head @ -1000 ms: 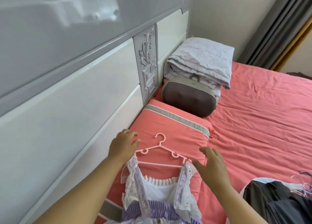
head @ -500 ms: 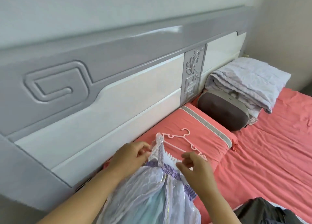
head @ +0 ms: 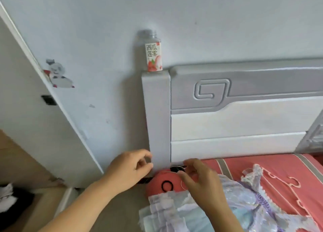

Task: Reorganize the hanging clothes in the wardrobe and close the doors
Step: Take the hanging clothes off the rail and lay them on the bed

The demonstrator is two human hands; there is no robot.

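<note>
The left hand is held over the bed's corner, fingers loosely curled, nothing gripped. A bottle labelled 西瓜莲雾 stands on the headboard post. The right hand is raised over the dress, fingers curled, empty. The dress lies on the bed, its long axis running lower left to upper right, straps towards the pink hanger.

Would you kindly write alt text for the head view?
Two bare hands, left hand and right hand, hover empty over a frilly lilac dress on a pink hanger lying on a red bed, below a grey headboard.
</note>
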